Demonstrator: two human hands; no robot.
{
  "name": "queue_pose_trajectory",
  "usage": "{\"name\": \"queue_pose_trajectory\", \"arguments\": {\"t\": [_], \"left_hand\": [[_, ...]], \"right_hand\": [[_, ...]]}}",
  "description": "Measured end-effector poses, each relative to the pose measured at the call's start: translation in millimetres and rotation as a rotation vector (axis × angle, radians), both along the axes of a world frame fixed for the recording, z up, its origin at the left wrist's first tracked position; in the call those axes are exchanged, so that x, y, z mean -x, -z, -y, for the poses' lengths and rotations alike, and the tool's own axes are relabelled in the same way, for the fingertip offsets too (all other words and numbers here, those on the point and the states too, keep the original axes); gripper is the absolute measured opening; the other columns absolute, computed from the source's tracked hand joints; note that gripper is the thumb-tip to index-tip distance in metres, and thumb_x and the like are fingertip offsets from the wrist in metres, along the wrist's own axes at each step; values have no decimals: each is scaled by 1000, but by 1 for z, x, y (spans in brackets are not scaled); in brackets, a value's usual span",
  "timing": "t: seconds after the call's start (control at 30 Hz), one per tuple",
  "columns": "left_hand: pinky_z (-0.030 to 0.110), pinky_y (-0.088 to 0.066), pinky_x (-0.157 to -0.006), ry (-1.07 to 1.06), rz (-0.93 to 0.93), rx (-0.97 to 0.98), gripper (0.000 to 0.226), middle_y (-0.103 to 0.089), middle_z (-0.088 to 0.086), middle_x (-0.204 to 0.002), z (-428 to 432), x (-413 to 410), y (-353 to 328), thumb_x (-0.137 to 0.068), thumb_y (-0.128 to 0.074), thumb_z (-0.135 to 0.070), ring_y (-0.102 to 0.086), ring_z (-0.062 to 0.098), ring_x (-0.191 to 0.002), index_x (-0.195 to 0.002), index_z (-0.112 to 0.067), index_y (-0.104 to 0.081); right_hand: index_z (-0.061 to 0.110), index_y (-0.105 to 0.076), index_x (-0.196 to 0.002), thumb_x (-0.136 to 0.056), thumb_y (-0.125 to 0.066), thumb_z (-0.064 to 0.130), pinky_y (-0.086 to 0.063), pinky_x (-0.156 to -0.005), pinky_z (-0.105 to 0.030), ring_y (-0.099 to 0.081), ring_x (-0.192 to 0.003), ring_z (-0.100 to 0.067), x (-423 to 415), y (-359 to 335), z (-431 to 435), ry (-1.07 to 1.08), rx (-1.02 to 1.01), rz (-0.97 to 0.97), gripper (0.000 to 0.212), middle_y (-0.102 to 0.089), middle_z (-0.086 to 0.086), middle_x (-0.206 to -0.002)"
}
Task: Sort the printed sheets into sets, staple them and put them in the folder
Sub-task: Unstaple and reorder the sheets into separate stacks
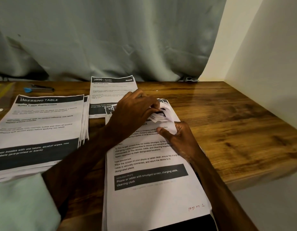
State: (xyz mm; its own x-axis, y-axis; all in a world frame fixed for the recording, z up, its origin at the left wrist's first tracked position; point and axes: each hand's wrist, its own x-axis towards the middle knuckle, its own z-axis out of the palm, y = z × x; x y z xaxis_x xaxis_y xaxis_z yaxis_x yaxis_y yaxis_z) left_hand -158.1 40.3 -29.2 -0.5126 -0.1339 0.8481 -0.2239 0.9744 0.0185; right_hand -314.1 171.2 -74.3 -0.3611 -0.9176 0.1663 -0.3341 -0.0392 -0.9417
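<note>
Leafing through the far corner of the near stack on the desk, left hand pinching lifted sheets, right hand seemingly gripping others, suggests sorting; next, free one set for the stapler.

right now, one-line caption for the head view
Left hand and right hand fan the top corner of a paper stack; stapler lies untouched.

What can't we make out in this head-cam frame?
All head view.
Title of the near stack of white printed sheets: covered by the left hand and the corners it and the right hand pinch.
Clear yellowish plastic folder: cut off by the left edge, blurred.
Blue-tipped metal stapler: small, blurred; loaded or not, unclear.
Body text on the far white "3800 Kitchen" sheet: too small.
</note>
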Motion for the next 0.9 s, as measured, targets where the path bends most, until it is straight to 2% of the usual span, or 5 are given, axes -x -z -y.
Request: {"name": "queue_pose_trajectory", "arguments": {"t": [0.17, 0.33, 0.67, 0.8, 0.9], "left_hand": [[32, -46, -68, 34, -23, -34, 20, -71, 3, -93, 2, 3, 5, -94, -64, -31, -51, 15, -90, -94, -13, -73], [29, -43, -82, 36, -30, -42, 18, -70, 4, -112, 5, 5, 4, -94, -71, -31, -52, 23, -105, -95, -14, -75], [39, -49, -71, 102, 66, -46, 21, -71, 3, -102, 6, -1, 0, -94, -69, -34, -56, 23, -95, -96, -14, -74], [38, -48, -70, 131, 97, -151, 30, -70, -1, -92, 4, -5, -3, -97, -61, -42, -59, 17, -85, -97, -14, -71], [36, -53, -71, 181, 19, -286, 23, -71, -6, -84, -2, -6, -8, -103, -57, -32, -66, 9, -77, -101, -12, -68]], "right_hand": [[13, -72, -111, -94, -70, 24, -63, -74, -39, -75, -90, -21, -1, -1, -2, -32, 19, 43, 20, -77, -2, -102], [12, -72, -110, -94, -71, 24, -60, -69, -33, -76, -85, -20, -1, 0, 0, -21, 12, 47, 20, -78, -2, -98], [14, -72, -113, -94, -71, 27, -63, -75, -41, -75, -90, -20, 0, 0, 0, -20, 1, 39, 23, -77, -1, -105], [13, -70, -120, -95, -70, 20, -62, -83, -48, -74, -98, -22, 1, 1, 0, -41, 18, 61, 25, -76, -2, -111], [14, -69, -123, -95, -69, 19, -61, -86, -50, -72, -104, -22, 1, 1, 0, -59, 37, 47, 29, -74, -2, -116]]}}
